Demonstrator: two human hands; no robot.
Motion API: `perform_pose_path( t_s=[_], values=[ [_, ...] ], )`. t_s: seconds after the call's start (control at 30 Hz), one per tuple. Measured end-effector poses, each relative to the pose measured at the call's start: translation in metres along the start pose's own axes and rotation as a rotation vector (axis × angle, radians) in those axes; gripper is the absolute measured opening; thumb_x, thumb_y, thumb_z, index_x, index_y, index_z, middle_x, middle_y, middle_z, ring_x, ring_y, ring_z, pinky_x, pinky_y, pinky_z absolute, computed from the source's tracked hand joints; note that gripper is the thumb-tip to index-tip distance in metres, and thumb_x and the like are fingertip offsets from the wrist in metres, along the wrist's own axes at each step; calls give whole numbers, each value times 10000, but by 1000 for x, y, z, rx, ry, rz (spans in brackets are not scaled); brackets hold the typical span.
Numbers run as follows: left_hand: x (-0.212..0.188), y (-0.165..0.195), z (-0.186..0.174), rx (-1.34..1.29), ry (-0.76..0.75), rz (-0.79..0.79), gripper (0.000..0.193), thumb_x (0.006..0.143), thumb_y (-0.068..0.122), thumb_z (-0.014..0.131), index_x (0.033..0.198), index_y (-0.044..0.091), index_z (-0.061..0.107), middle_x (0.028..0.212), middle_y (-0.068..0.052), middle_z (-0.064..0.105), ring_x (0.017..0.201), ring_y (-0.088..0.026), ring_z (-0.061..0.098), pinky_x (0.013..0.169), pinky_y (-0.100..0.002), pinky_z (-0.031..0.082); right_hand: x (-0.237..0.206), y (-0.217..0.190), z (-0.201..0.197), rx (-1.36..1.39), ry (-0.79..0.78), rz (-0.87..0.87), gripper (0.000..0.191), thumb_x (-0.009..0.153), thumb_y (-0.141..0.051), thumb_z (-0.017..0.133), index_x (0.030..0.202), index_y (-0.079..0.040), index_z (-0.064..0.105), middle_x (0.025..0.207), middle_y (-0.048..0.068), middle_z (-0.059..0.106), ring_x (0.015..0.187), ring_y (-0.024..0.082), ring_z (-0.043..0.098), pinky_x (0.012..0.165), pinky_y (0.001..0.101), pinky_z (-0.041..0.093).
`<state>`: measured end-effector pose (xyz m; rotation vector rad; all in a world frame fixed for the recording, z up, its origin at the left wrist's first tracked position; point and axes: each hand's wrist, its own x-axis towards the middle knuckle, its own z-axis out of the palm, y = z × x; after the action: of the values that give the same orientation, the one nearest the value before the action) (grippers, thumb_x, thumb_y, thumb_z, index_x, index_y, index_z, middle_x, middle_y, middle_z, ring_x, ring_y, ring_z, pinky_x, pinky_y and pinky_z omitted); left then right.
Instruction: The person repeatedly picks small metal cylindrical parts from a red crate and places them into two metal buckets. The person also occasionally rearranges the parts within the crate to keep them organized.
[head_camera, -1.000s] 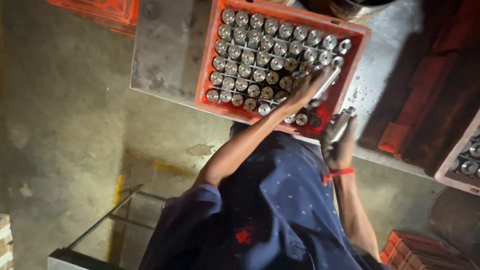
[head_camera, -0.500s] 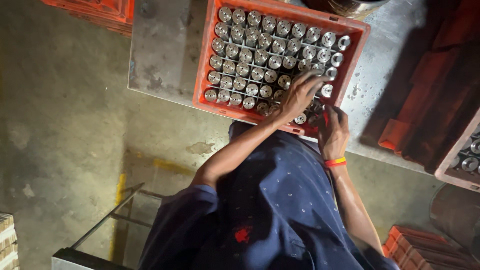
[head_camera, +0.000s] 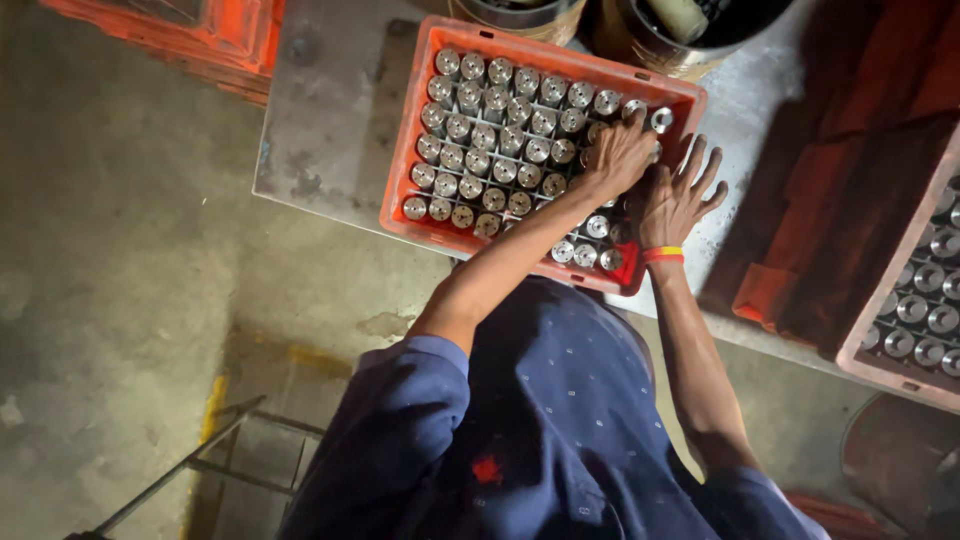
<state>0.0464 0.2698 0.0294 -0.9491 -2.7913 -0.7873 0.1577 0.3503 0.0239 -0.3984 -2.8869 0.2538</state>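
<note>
An orange plastic crate on a grey metal table holds rows of upright shiny metal cylinders. My left hand reaches over the crate's far right part, its fingers curled down around the top of a cylinder there. Beside it, my right hand, with a yellow and red band on the wrist, lies flat with fingers spread on the crate's right side and holds nothing. A few more cylinders stand in the near right corner, below my arms.
A second crate with cylinders sits at the right edge, next to a dark red crate. Two round buckets stand at the table's far side. More orange crates are at top left, and a metal frame stands on the concrete floor.
Both hands have moved from the crate's near right corner up to its far right part. The long cylinders held a second ago are no longer in the air, and the right hand has opened flat.
</note>
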Motion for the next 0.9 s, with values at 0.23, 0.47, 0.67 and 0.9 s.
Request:
perform_pose_path(
  t_s=[0.23, 0.47, 0.67, 0.9],
  values=[
    [10, -8, -4, -57, -73, 45, 294, 814, 326, 827, 874, 66, 701, 1100, -197, 679, 756, -326, 685, 653, -486, 551, 12, -8, -2, -6, 7, -63, 209, 1090, -220, 605, 1215, -171, 766, 1772, 182, 239, 1624, 432, 107, 1206, 706, 103],
    [25, -29, -29, -559, 17, -29, 449, 908, 529, 743, 1018, 96, 784, 1009, -81, 772, 864, -226, 743, 829, -419, 569, 4, 55, -46, 380, 118, -154, 270, 924, -365, 731, 1074, -151, 797, 1453, 202, 564, 1455, 432, 326, 1141, 586, 290],
    [7, -13, -36, -1422, -148, -533, 819, 943, 765, 378, 1314, 79, 628, 1039, -173, 665, 865, -247, 650, 608, -393, 517, -18, 49, -8, 1442, -117, 571, 402, 1131, -477, 556, 1197, -87, 627, 922, 56, 619, 765, 205, 574, 662, 365, 465],
    [-19, -27, -6, -708, 23, -40, 444, 1053, 456, 497, 1305, 147, 694, 1130, -89, 737, 816, -173, 755, 682, -303, 609, -46, -8, 0, 349, 75, -38, 492, 996, -233, 748, 1401, -57, 531, 1187, 214, 550, 888, 420, 660, 707, 495, 545]
  ],
)
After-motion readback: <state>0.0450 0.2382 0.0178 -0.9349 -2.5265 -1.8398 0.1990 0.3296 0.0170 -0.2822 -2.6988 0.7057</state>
